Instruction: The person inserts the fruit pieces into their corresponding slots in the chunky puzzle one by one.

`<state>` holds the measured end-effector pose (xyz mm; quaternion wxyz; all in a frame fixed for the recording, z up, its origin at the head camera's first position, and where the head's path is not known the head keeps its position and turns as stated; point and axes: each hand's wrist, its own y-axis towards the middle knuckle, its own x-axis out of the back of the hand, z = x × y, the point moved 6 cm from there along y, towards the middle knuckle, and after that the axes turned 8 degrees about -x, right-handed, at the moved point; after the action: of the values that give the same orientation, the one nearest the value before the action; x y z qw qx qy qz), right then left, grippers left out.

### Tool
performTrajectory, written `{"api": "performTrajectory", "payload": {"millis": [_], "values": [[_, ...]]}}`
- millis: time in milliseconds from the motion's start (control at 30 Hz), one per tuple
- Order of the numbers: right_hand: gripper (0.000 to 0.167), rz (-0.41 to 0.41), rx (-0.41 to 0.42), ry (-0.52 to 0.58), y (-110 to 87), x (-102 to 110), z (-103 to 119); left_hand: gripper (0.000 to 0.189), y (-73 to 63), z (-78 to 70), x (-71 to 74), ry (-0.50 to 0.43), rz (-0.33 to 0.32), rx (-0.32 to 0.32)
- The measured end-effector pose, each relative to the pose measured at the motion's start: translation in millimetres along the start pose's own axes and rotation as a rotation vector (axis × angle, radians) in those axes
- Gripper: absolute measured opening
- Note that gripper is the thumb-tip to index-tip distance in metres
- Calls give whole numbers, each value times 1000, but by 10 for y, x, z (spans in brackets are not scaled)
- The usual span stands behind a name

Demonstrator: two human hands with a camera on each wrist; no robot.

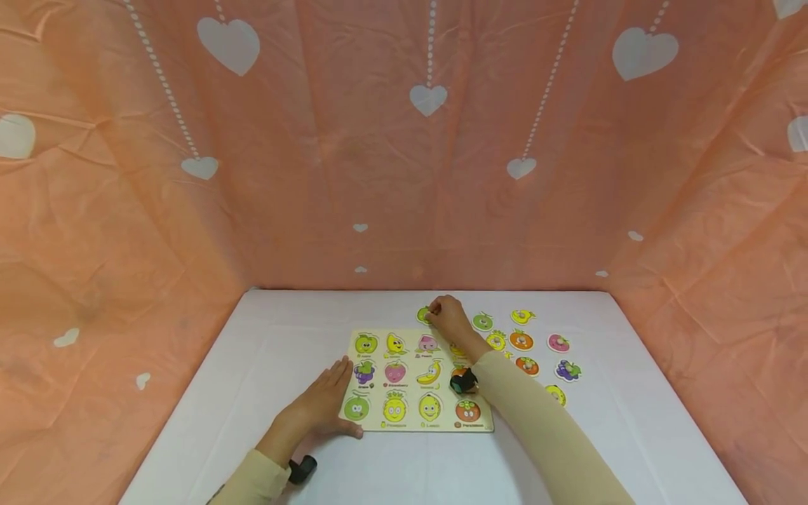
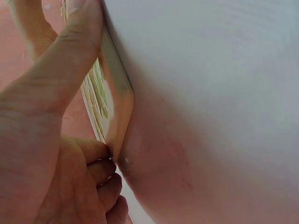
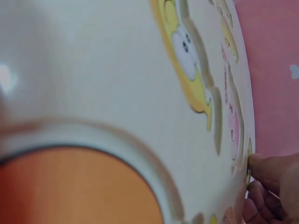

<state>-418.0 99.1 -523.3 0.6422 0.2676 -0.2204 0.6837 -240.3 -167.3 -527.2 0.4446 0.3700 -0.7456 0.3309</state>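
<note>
Two hands of yours are working at the fruit board (image 1: 412, 403), which is lying flat on the white table (image 1: 221, 393). Your left hand (image 1: 325, 400) is bracing its near left corner, fingers lying nearly straight at the left edge and thumb standing wide of them along the near edge, probably to stop the board sliding. Your right hand (image 1: 449, 317) is reaching across the board and pinching a green fruit piece (image 1: 422, 315) just beyond the far edge; thumb and finger are meeting narrowly on it, likely because something so thin is calling for fingertips. I cannot tell whether that piece is touching the table. An orange piece (image 1: 521, 340) and a grape piece (image 1: 568, 370) are lying to the right, apparently leaving the printed fruits uncovered.
</note>
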Motion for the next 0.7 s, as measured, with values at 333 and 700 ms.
{"api": "performTrajectory", "payload": {"millis": [333, 700], "values": [[10, 10, 4, 6, -14, -4, 6, 138, -10, -37, 12, -16, 9, -6], [10, 25, 61, 26, -56, -83, 120, 137, -10, -36, 23, 6, 0, -9]]}}
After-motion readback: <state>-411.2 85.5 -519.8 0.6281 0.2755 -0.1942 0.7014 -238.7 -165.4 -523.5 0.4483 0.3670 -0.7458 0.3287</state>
